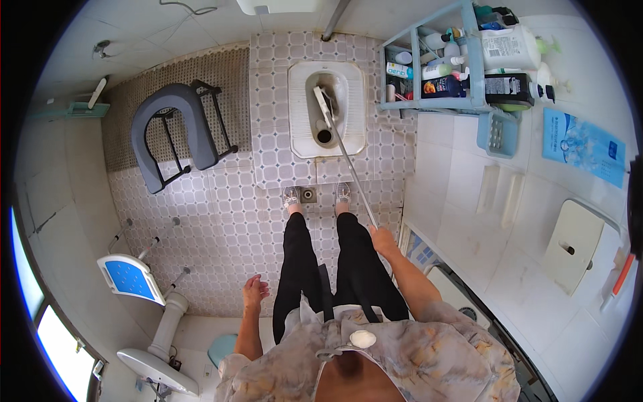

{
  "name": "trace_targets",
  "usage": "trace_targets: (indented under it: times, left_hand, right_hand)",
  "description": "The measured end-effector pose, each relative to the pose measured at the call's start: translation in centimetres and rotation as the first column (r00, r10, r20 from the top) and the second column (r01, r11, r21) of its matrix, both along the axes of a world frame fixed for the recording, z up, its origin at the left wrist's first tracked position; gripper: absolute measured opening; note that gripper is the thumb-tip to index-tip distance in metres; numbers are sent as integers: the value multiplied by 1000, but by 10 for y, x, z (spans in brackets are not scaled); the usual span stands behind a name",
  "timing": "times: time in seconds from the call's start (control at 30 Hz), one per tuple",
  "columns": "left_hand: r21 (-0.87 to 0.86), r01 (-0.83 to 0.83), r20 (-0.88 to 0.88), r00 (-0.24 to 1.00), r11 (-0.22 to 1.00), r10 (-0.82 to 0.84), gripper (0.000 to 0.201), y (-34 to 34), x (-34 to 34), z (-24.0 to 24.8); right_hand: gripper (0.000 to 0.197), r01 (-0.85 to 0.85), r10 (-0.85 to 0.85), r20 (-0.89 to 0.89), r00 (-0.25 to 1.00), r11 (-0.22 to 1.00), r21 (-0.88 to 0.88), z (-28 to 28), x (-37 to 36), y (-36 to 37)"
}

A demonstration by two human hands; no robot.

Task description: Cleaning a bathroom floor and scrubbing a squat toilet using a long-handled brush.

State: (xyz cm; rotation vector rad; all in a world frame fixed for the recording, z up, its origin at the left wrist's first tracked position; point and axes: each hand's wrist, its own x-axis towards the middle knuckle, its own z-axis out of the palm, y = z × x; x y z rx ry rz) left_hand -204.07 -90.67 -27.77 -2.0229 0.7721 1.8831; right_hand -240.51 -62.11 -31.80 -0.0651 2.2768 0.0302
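My right hand [384, 241] is closed around the end of a long-handled brush [352, 167] with a thin metal handle. Its narrow white head [323, 107] lies in the bowl of a white squat toilet [299, 134], on the left side and above the dark drain hole. The underside of the head is hidden, so I cannot see bristles. Down at my left side, my left hand [255, 293] hangs with nothing in it, its fingers loosely bent and apart. Both my feet stand just below the raised tiled step that holds the toilet.
A grey padded commode chair frame [175, 127] stands to the left on a brown mat [228, 74]. A blue shelf rack [429, 104] with several bottles is at the far right. A floor drain [307, 195] lies between my feet. A blue-padded wall seat [132, 276] and a washbasin [157, 372] are lower left.
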Motion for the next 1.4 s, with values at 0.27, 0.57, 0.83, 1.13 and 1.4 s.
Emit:
trace_targets:
  times: [0.27, 0.57, 0.83, 1.13, 1.4]
  left_hand:
    - [67, 71, 76, 994, 995, -76, 31, 4, 10, -9]
    - [2, 22, 42, 999, 1000, -22, 32, -4, 10, 4]
    - [73, 101, 89, 990, 992, -107, 32, -3, -7, -11]
    - [7, 5, 44, 999, 1000, -6, 32, -3, 13, -4]
    - [37, 118, 28, 993, 992, -119, 31, -5, -17, -16]
  right_hand:
    - [66, 67, -66, 138, 988, 998, 0, -9, -57, -41]
    - [67, 37, -37, 30, 999, 999, 10, 13, 16, 24]
    - [73, 109, -105, 193, 976, 994, -9, -26, -69, -45]
    - [72, 260, -259, 274, 926, 965, 32, 47, 5, 14]
    - [62, 465, -437, 287, 853, 884, -37, -5, -58, -81]
